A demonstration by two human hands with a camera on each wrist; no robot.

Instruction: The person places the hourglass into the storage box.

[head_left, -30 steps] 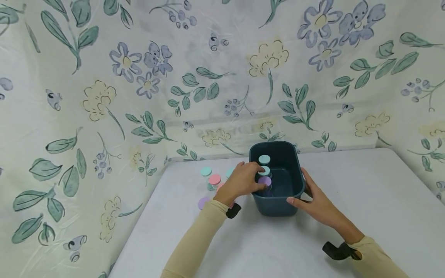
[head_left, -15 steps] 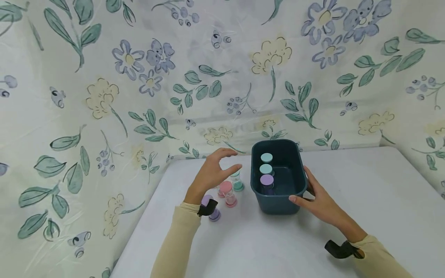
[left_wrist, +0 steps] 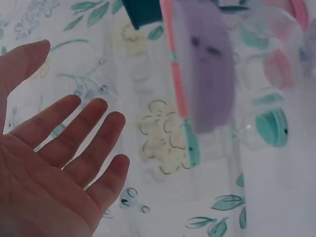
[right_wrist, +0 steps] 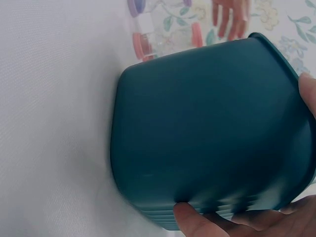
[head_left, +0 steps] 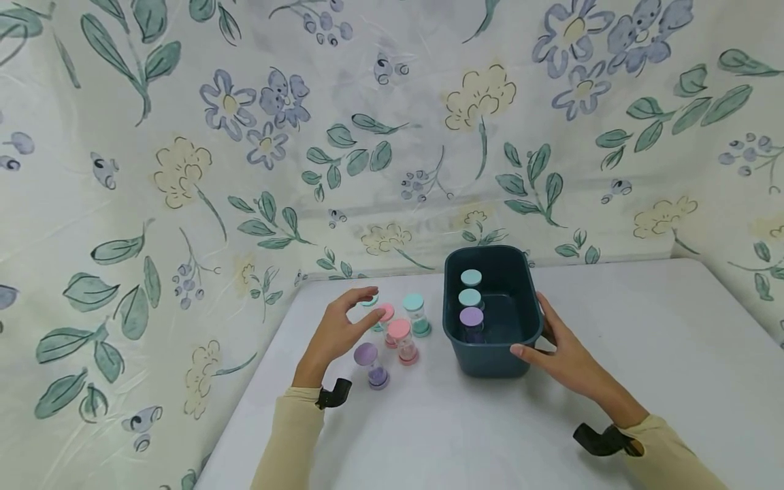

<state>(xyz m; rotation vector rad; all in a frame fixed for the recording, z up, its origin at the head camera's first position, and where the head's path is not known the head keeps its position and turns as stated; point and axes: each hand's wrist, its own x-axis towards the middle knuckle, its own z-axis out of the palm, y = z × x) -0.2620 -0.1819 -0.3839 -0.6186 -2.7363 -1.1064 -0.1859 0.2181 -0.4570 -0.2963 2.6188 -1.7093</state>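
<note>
Several sand timers with coloured caps stand on the table left of a dark teal bin [head_left: 493, 361]. They include a purple sand timer [head_left: 377, 376] in front, a pink sand timer [head_left: 399, 331] and a teal sand timer [head_left: 414, 303]. My left hand [head_left: 335, 330] hovers beside their left side, thumb and fingers apart and holding nothing; it partly hides another teal timer. In the left wrist view its fingers are spread. My right hand [head_left: 566, 364] holds the bin's right side, thumb at the near rim and fingers against the ribbed wall [right_wrist: 197, 210].
Inside the bin, along its left wall, stand a purple timer [head_left: 471, 317] and two teal ones, the nearer teal timer [head_left: 469, 298] in the middle. The white table [head_left: 637, 327] reaches back to a flowered cloth [head_left: 380, 177].
My left hand has come out of the bin, leaving the purple timer inside it, and moved left to beside the standing timers. The right hand stays on the bin.
</note>
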